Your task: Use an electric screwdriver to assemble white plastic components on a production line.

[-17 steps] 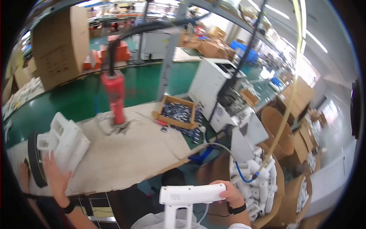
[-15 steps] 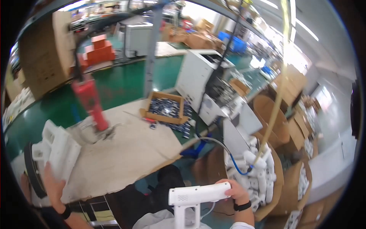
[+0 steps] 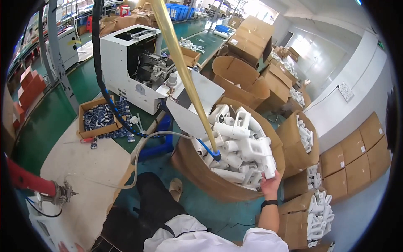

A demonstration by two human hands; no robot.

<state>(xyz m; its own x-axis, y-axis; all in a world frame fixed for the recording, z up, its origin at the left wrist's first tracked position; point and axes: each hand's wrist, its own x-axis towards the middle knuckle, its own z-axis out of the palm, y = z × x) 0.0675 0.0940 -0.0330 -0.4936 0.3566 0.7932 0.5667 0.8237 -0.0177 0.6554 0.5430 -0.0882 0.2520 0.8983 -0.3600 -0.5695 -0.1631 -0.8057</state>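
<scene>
My right hand (image 3: pixel 271 185) grips the end of a white pistol-shaped plastic housing with a looped handle (image 3: pixel 257 152). That housing lies over a pile of similar white housings (image 3: pixel 233 130) in a big rounded cardboard carton (image 3: pixel 201 178). Only some fingertips of my left hand (image 3: pixel 69 247) show at the lower left edge, next to a white piece (image 3: pixel 44 224) cut off by the picture's rim; their grip is hidden. A red tool with a metal head (image 3: pixel 35 182) reaches in above the bench from the left.
A brown-topped bench (image 3: pixel 90 159) holds a carton of small dark blue parts (image 3: pixel 98 119). Behind stands a white machine with its inside exposed (image 3: pixel 134 71). A yellow pole (image 3: pixel 182 67) and a thin hose (image 3: pixel 136 164) cross the space before me. More cartons (image 3: pixel 294 140) line the right.
My view has swung right. My right hand has carried the white housing from above my lap to the carton's pile. My left hand has dropped almost out of the picture.
</scene>
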